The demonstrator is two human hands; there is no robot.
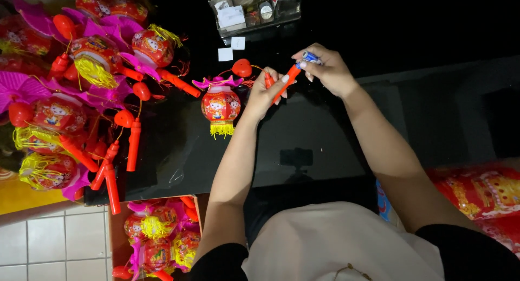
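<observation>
- Orange-red plastic handle stick [283, 86] lies slanted between the two hands, with its long axis running from lower left up to upper right, above the black glossy table [303, 124].
- Left hand [264, 94] has its fingers closed around the lower part of this stick and carries it.
- Right hand [325, 69] is at the upper end of the stick; its fingertips pinch a small blue-and-silver cylindrical battery [310, 57], which sits just at the top opening of the stick, almost in line with its axis.
- Small red paper lantern with a pink top and yellow fringe [221, 106] hangs just to the left of the left hand, joined to the stick by a thin cord with a red ball [241, 67].
- Heap of similar red and pink lanterns [81, 86] covers the left side of the table, well apart from the hands.
- Brown cardboard box [116, 232] with more lanterns stands below the table edge.
- Clear plastic container [253, 10] stands at the far edge.
</observation>
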